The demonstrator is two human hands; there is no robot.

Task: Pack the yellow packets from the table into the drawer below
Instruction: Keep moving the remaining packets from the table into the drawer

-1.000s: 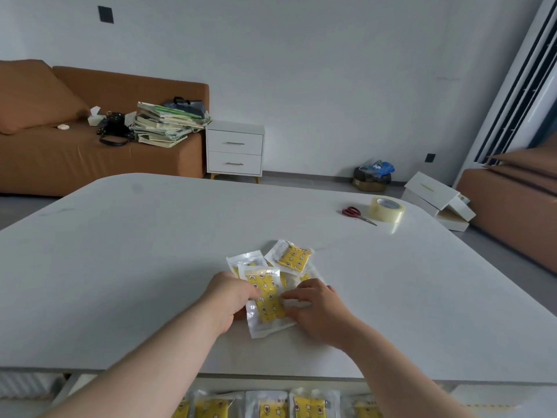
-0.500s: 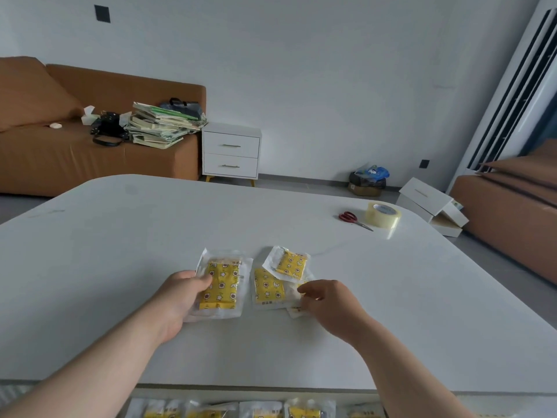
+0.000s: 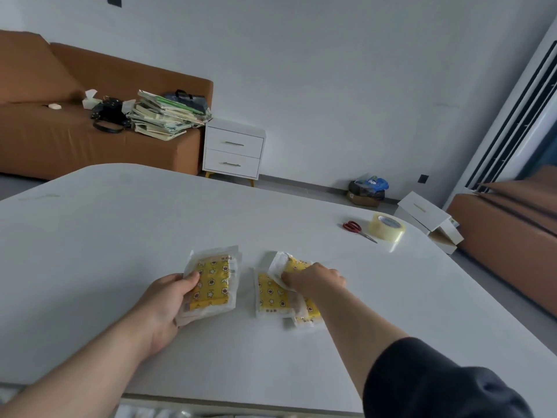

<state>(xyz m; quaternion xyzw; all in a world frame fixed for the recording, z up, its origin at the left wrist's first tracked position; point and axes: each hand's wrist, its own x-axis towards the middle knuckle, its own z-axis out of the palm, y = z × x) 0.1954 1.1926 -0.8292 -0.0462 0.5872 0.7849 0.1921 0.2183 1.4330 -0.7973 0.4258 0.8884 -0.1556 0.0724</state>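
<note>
The head view is the only one. At centre frame the left hand [image 3: 168, 300] grips a yellow star-patterned packet in a clear plastic wrapper [image 3: 212, 285] by its left edge, thumb on top and fingers curled underneath. The packet looks slightly raised off the white round-cornered table [image 3: 120, 236], and whether a second wrapper lies beneath it I cannot tell. Just right of centre, the right hand [image 3: 313, 280] has its fingers curled, pinching the clear corner of a smaller yellow packet [image 3: 289, 263]. That packet rests on top of a flat yellow packet [image 3: 271, 297], and a third yellow packet [image 3: 307, 316] peeks out from under the forearm, so all three overlap and touch. Towards the right of the frame, well apart from the packets, lie red-handled scissors [image 3: 355, 229] beside a roll of clear tape [image 3: 386, 226]. The drawer [image 3: 144, 413] shows only as a blurred pale strip below the table's near edge at the bottom of the frame, and its contents cannot be made out. By my reading the packing is unfinished — at least four packets are above the table and both hands are gathering them — so carrying them down to the drawer is left to do.
</note>
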